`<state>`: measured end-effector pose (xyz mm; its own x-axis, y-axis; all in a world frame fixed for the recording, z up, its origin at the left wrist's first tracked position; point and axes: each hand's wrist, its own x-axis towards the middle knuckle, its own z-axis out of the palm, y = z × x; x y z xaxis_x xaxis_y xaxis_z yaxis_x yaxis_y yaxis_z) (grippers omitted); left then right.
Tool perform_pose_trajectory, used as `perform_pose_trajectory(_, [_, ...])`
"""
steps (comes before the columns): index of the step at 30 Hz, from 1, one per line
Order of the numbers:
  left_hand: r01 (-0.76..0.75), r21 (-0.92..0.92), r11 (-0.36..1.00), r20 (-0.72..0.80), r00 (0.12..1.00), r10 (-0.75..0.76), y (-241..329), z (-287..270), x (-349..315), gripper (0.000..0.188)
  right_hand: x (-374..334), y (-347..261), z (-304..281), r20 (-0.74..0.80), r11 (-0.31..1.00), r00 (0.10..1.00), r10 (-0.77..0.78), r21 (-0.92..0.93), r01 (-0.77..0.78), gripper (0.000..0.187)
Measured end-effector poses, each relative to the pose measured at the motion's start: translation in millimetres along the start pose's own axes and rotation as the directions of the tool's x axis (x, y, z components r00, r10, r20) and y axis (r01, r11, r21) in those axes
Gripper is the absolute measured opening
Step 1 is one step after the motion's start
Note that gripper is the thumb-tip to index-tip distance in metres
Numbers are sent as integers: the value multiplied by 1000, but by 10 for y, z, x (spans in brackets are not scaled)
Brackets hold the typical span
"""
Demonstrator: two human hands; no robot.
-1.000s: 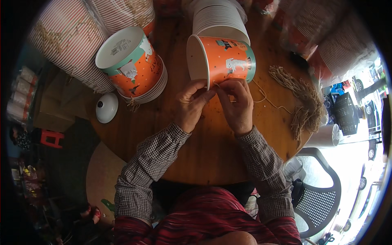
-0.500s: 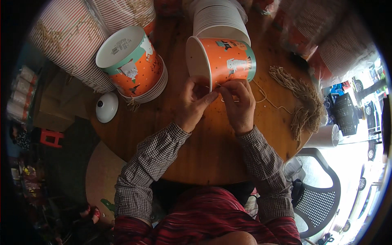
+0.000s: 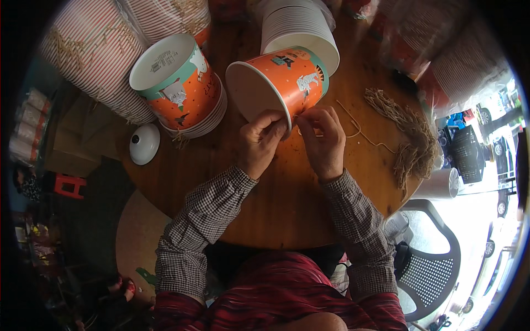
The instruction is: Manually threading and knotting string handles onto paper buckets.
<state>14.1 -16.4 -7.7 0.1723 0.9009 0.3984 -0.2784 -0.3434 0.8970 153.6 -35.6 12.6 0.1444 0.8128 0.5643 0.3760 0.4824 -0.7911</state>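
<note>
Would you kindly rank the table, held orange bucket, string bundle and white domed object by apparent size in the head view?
1. table
2. orange bucket
3. string bundle
4. white domed object

From my end I see a wooden table (image 3: 281, 215) carrying an upturned stack (image 3: 190, 102) of tubs, a white dome (image 3: 144, 145), twine (image 3: 408, 143) and a sideways stack (image 3: 295, 27); the bagged stacks (image 3: 464, 69) at right, dimly shown, probably rest there too.

From the desk's (image 3: 265, 209) middle, I have the bucket (image 3: 276, 83) at 12 o'clock, nested tubs (image 3: 298, 33) behind it. A bucket stack (image 3: 179, 91) stands at 10, taller stacks (image 3: 99, 60) beyond; a dome (image 3: 144, 145) at 9, a string bundle (image 3: 406, 138) at 3, a chair (image 3: 428, 265) past the edge at 4.
</note>
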Motion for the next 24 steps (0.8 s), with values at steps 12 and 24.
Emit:
perform_pose_trajectory(12, [-69,110,992,-64,995,77,21,1,-11,11,-10,-24,10,22,1000,1000,-11,-1,11,7])
perform_pose_trajectory(24, [-31,-7,1000,-138,990,29,108,60,-7,10,-11,-37,4,28,999,999,44,16,-45,7])
